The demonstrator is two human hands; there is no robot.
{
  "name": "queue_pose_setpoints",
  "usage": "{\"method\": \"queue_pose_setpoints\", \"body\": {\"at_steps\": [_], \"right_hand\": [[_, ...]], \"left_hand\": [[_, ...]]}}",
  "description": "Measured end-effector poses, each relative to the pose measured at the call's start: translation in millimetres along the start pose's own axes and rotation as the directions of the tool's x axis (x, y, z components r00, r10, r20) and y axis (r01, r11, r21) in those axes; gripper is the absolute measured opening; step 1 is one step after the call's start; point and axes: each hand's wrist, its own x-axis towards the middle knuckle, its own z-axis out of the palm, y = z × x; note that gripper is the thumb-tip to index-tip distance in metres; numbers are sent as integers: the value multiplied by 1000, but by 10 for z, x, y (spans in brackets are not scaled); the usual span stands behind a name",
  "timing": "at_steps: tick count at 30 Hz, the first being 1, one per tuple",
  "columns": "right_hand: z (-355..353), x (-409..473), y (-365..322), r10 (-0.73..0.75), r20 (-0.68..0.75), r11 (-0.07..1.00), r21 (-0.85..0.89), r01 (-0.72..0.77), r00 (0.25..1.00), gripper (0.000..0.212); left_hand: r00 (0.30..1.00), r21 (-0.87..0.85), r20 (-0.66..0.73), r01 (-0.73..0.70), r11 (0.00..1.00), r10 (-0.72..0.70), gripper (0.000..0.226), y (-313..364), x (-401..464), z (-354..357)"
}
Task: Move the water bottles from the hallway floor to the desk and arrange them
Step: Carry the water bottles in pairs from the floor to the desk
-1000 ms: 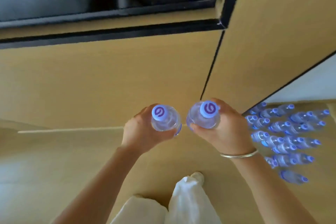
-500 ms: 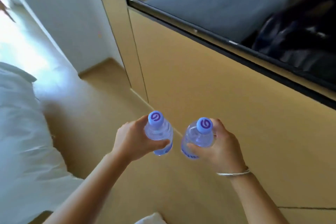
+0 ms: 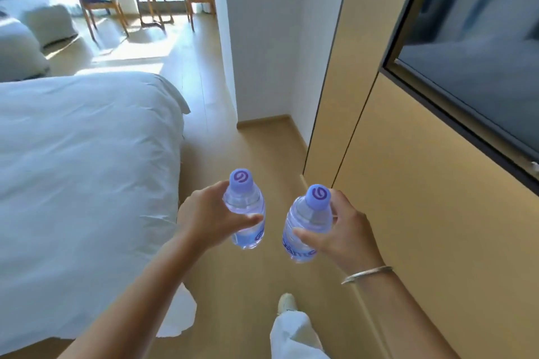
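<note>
Bottles in transit: left hand is wrapped round a clear plastic water bottle with a lilac cap, thumb across the front, fingers curled behind. Right hand grips a second clear lilac-capped bottle the same way, silver bangle on that wrist. Both bottles are upright-ish, tilted slightly, near each other but apart, carried at waist level over the tan wood floor, btwn the white-covered bed and the tan wall panel. Desk isn't in view; prob. further into the room, can't confirm. To do this step well: keep grips mid-body w/o squeezing thin plastic, hold caps up, and mind the bed corner while walking.
</note>
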Motion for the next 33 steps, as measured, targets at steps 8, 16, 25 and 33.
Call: {"method": "queue_pose_setpoints", "body": {"at_steps": [8, 16, 25, 33], "right_hand": [[275, 1657, -130, -115, 171, 991, -52, 126, 978, 49], [685, 3110, -434, -213, 278, 972, -35, 232, 937, 49], [1613, 4588, -966, -269, 318, 957, -15, 288, 909, 46], [2516, 5845, -1544, -256, 286, 964, 11, 264, 923, 45]], "left_hand": [[984, -64, -43, 169, 984, -172, 50, -90, 1294, -149], [951, -131, -141, 258, 957, -276, 47, -324, 2424, -479], [922, -73, -197, 326, 943, -334, 43, -1113, 3814, -1025], [947, 31, -216, 249, 968, -237, 50, -1773, 5272, -1744]]}}
